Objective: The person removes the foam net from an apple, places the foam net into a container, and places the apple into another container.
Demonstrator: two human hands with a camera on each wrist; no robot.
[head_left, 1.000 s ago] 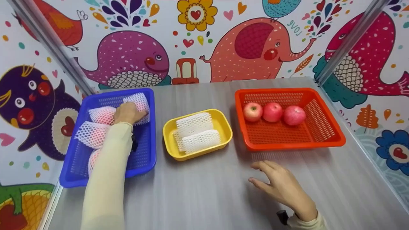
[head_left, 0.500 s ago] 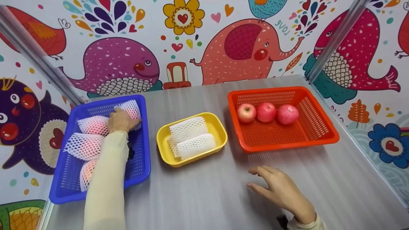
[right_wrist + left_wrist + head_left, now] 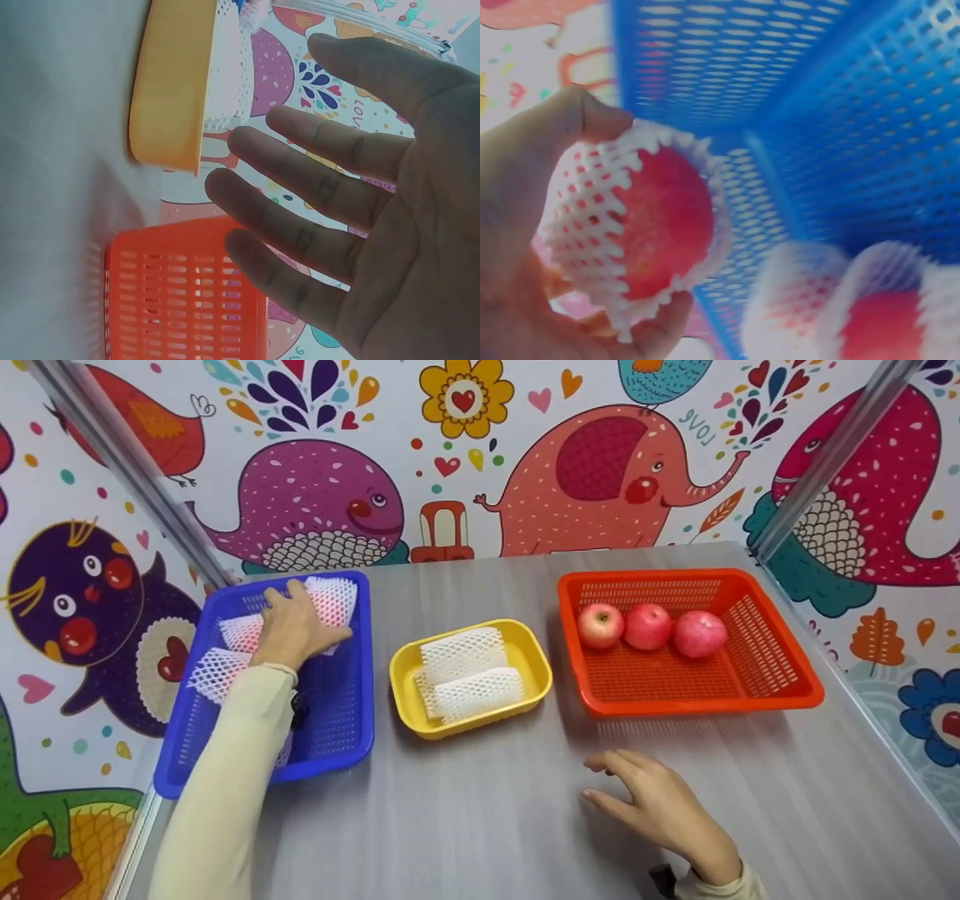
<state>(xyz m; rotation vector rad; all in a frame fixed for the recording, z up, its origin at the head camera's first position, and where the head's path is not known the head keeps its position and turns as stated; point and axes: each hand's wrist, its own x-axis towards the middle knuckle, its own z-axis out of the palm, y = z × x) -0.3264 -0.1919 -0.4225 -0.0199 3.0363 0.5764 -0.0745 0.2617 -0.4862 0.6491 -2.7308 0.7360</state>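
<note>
Purple and round-bellied, a cartoon bird (image 3: 82, 600) is printed on the wall at the far left. Next to it stands a slotted blue basket (image 3: 367, 682). Along its left side are netted fruits: one (image 3: 240, 633) near the back, another (image 3: 216, 672) in front of it, and a third, lower down, mostly covered by a cream sleeve (image 3: 225, 780). The left hand (image 3: 289, 622) reaches into the basket's back part. Its thumb and fingers curve round the opposite sides of a netted apple (image 3: 667, 221), whose red skin shows through the open mouth of the white net; how firmly they press I cannot tell. That apple is inside the basket, by the back right corner.

In the middle of the grey table (image 3: 465, 810), a yellow tray (image 3: 529, 652) holds white foam nets (image 3: 480, 694) lying side by side. To its right is a red basket (image 3: 660, 682) with three bare apples (image 3: 648, 627) in a row towards the back. In front of that basket the right hand (image 3: 660, 802) is over the table, palm facing left, fingers spread and gently bent. A blue flower (image 3: 937, 716) decorates the right wall.
</note>
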